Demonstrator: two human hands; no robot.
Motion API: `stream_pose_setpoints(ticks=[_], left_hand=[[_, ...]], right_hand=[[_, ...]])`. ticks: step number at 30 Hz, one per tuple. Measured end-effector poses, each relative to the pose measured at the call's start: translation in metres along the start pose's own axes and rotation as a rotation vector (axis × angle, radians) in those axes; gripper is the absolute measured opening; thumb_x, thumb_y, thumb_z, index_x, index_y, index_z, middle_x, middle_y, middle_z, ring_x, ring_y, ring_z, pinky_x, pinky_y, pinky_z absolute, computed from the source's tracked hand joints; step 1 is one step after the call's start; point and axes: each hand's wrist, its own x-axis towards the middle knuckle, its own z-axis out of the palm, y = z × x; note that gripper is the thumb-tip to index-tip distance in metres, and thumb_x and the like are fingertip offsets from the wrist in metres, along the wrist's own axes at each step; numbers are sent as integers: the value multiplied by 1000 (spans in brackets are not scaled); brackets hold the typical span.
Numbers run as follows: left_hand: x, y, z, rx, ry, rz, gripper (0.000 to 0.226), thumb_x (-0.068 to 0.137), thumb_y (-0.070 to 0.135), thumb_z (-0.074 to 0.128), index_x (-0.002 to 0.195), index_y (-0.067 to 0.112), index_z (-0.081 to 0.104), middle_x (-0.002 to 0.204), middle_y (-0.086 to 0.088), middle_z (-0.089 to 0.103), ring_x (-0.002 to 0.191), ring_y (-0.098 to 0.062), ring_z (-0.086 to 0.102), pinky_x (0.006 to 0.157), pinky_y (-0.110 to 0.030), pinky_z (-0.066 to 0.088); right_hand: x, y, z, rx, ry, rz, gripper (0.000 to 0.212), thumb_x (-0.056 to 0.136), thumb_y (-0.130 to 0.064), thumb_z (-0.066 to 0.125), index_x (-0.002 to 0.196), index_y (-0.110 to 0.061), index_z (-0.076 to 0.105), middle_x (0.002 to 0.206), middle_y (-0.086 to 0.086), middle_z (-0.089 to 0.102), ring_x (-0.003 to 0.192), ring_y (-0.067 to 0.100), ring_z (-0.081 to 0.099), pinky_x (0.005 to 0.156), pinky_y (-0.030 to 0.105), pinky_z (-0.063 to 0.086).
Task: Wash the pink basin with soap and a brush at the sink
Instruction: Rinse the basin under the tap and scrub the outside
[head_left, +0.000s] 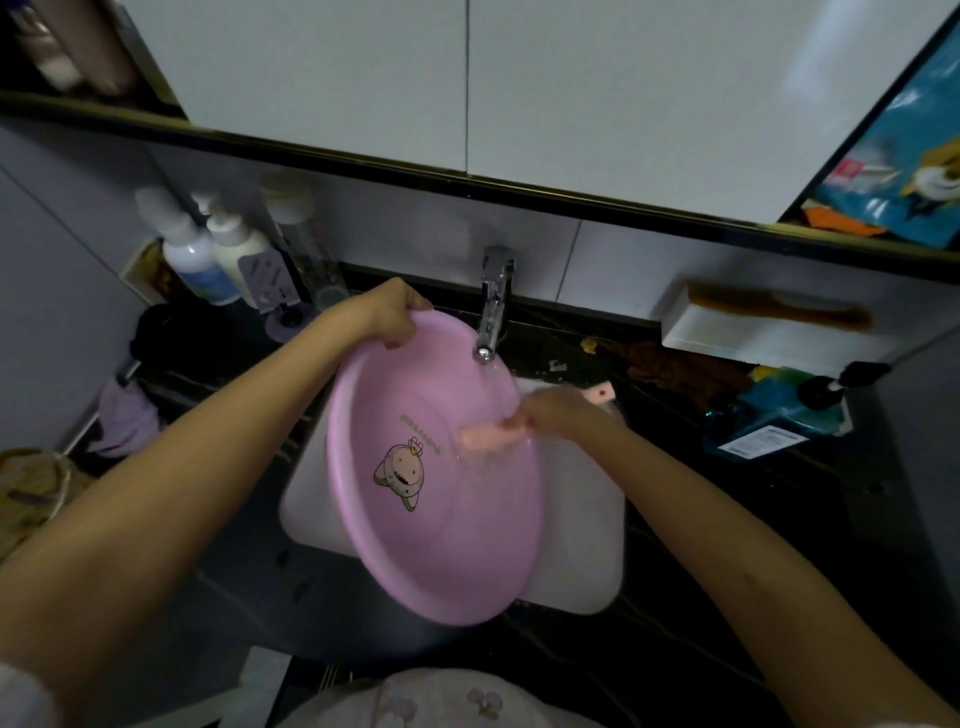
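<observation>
The pink basin (447, 530) is tilted over the white sink (582, 561), its inside facing me, with a cartoon sticker on its bottom. My left hand (389, 317) grips the basin's far rim at the upper left. My right hand (558, 413) reaches inside near the right rim and holds a blurred pink brush (491, 436) against the inner wall. Water runs from the chrome tap (493, 306) onto the basin just above the brush.
Bottles (208, 249) stand at the back left of the dark counter. A pink soap-like piece (600, 392) lies right of the sink. A white holder with a brown comb (769, 322) hangs on the right wall, above cloths and a blue packet (774, 421). White cabinet doors hang overhead.
</observation>
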Motion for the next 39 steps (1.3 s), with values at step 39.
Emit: stream_pose_setpoints(ticks=[39], left_hand=[[5,26,-1,265,-89,-7,52,62,-8,53,110,7,67,95,-15,69,87,-30,65,72,-37,56]], right_hand=[[0,28,-6,12,20,-72,61,88,-68,37,90,-16,70,93,4,65,78,20,58,61,27,32]])
